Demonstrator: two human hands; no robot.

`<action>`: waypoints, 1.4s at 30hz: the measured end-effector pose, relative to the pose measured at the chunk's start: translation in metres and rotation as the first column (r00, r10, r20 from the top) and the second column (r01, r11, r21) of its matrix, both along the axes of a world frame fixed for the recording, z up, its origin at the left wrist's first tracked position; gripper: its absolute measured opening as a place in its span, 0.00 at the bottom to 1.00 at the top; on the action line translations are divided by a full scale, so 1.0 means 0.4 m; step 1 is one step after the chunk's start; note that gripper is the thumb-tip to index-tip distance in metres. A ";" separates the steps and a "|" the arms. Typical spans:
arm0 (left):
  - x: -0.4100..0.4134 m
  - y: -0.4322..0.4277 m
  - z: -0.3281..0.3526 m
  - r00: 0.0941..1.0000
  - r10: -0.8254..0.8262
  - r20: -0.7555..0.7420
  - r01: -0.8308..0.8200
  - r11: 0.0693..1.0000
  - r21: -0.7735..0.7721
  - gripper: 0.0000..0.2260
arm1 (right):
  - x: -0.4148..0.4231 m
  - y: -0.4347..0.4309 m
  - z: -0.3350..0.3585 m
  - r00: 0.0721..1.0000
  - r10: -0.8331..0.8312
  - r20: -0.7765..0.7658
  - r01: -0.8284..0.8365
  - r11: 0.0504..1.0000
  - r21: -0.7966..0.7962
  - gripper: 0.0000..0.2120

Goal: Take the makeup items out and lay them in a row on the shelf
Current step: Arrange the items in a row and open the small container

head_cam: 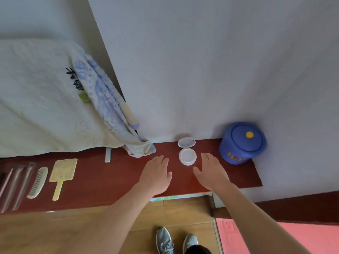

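Head view: my left hand [156, 173] and right hand [211, 171] are flat over the red-brown shelf [110, 186], fingers straight and slightly spread, holding nothing; whether the palms touch the wood I cannot tell. Between them, just past my fingertips, lies the open white compact [187, 151], base nearer me and lid hinged open on the wall side, so its long axis runs front to back. Bare wood stretches left of my left hand to a row of hand mirror [63, 175], comb [37, 182] and thin tools [18, 184], all lying front to back. A towel [139, 147] drapes onto the back edge. A blue lidded jar [242, 143] stands at the shelf's right end, near my right hand.
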State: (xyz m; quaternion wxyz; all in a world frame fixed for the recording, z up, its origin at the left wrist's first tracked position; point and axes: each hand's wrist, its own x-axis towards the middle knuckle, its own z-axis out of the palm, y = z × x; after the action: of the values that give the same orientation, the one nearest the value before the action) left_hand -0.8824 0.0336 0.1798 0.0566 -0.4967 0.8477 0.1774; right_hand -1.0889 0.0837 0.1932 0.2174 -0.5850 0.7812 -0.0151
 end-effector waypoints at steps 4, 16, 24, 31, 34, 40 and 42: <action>-0.043 -0.030 -0.059 0.999 0.034 0.024 -0.034 0.999 0.040 0.28 | -0.017 -0.066 -0.076 0.999 -0.029 0.018 0.028 0.999 0.022 0.37; -0.091 -0.067 -0.157 0.992 0.068 0.107 -0.073 0.996 0.045 0.36 | -0.027 -0.144 -0.208 0.997 -0.043 0.061 0.046 0.998 -0.045 0.38; -0.083 -0.063 -0.161 0.993 0.095 0.071 -0.098 0.994 0.038 0.37 | -0.024 -0.159 -0.220 0.998 -0.017 0.064 0.021 0.997 -0.072 0.34; -0.047 -0.055 -0.164 0.992 0.117 0.038 -0.118 0.993 0.030 0.36 | -0.003 -0.151 -0.211 0.998 0.016 0.058 -0.006 0.987 -0.159 0.34; -0.003 -0.050 -0.166 0.991 0.130 0.033 -0.131 0.991 0.030 0.36 | 0.034 -0.148 -0.194 0.997 0.037 0.062 -0.026 0.985 -0.173 0.33; 0.132 -0.035 -0.168 0.988 0.155 0.007 -0.155 0.987 0.052 0.35 | 0.160 -0.142 -0.162 0.995 0.083 0.050 -0.075 0.985 -0.153 0.34; 0.189 -0.030 -0.167 0.989 0.150 0.008 -0.151 0.987 0.054 0.35 | 0.215 -0.135 -0.153 0.995 0.088 0.051 -0.079 0.985 -0.155 0.34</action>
State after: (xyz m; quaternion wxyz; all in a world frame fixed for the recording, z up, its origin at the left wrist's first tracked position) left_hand -0.8068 0.0217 0.1131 0.0583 -0.5579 0.8025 0.2031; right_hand -1.0028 0.0296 0.1320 0.1946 -0.6315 0.7460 -0.0826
